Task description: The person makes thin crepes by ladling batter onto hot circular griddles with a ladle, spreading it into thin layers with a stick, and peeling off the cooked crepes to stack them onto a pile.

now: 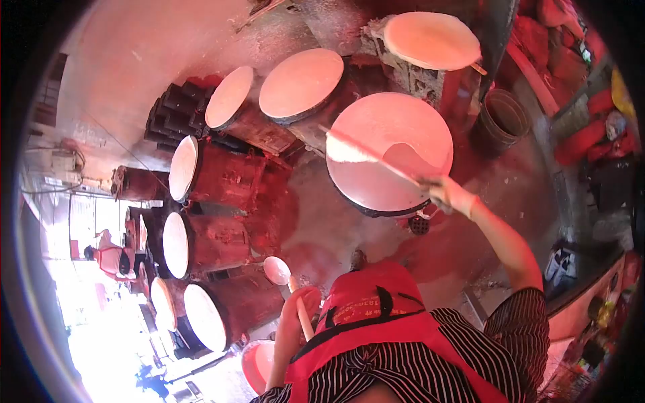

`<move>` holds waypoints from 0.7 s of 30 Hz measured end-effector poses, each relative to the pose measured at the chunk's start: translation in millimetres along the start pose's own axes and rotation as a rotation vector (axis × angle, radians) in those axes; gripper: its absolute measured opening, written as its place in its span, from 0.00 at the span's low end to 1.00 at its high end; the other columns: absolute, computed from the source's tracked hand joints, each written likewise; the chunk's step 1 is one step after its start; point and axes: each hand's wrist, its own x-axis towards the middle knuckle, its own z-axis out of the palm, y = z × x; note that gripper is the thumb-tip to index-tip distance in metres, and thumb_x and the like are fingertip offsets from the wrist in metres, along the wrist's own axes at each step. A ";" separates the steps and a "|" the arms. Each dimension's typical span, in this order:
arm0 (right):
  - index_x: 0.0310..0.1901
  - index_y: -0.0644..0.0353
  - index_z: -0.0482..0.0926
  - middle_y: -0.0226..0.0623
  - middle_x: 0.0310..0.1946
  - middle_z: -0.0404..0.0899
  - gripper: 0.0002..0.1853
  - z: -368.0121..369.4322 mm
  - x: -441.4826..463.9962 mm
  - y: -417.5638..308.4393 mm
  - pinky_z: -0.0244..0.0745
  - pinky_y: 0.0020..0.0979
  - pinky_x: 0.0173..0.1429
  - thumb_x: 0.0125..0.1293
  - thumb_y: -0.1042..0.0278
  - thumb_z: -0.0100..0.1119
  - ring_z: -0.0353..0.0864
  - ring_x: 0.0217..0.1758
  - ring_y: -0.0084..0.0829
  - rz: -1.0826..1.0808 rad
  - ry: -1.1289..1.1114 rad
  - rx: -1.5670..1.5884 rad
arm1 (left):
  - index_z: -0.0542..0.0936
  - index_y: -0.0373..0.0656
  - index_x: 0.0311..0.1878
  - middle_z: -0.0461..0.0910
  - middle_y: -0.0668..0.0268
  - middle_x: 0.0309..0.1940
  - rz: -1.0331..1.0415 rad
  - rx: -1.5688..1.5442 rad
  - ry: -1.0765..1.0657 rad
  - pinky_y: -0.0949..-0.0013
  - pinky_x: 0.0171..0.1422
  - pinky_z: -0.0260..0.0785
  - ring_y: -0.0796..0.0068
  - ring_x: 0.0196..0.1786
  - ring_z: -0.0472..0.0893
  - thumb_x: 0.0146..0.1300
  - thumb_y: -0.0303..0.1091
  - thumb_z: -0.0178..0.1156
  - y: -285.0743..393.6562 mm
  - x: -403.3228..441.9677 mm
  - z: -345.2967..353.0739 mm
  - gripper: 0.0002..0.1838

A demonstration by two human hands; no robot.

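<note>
My right hand [449,193] is closed around one end of a long thin stick [376,156], which reaches left across a large round griddle [376,191]. A pale layer [396,111] covers much of the griddle's top, with a bright white patch at its left and a darker, smooth patch near the stick. Lower down, close to my red apron [376,295], my left hand [300,307] grips a ladle [277,270] by its light handle. The ladle's bowl points up and away from me. Whether it holds anything is unclear.
Several barrel-like stoves with pale round tops curve along the left, one top [176,245] among them. Another round top [432,40] stands at the back. A bucket [504,114] is right of the griddle, a red basin [259,363] lower left. A person [111,258] is far left.
</note>
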 end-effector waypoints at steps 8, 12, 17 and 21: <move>0.72 0.49 0.72 0.15 0.18 0.61 0.24 68.1 -85.1 76.0 0.51 0.22 0.21 0.77 0.60 0.54 0.56 0.16 0.14 -0.095 0.384 0.318 | 0.76 0.36 0.52 0.81 0.51 0.57 -0.349 0.005 0.065 0.57 0.67 0.76 0.55 0.62 0.80 0.68 0.33 0.62 9.5 85.2 -47.2 0.14; 0.71 0.47 0.73 0.15 0.20 0.63 0.24 135.3 -105.3 98.6 0.52 0.22 0.23 0.76 0.58 0.57 0.58 0.18 0.14 -0.049 0.366 0.283 | 0.75 0.35 0.51 0.80 0.50 0.59 -0.571 -0.047 -0.091 0.58 0.68 0.75 0.56 0.61 0.80 0.69 0.31 0.60 15.2 147.9 -103.7 0.12; 0.70 0.40 0.75 0.15 0.19 0.61 0.23 258.4 -164.6 168.4 0.50 0.25 0.22 0.75 0.61 0.54 0.56 0.17 0.16 0.097 0.545 0.475 | 0.76 0.32 0.49 0.83 0.53 0.53 -0.663 -0.075 -0.262 0.60 0.64 0.78 0.59 0.57 0.82 0.68 0.28 0.61 8.2 209.7 -209.9 0.11; 0.67 0.38 0.76 0.16 0.16 0.53 0.21 341.7 -24.6 157.7 0.51 0.27 0.18 0.78 0.51 0.46 0.55 0.15 0.18 -0.580 -0.048 1.321 | 0.76 0.32 0.50 0.83 0.55 0.51 -0.676 -0.087 -0.268 0.59 0.65 0.78 0.59 0.55 0.83 0.67 0.28 0.61 14.0 215.3 -292.4 0.12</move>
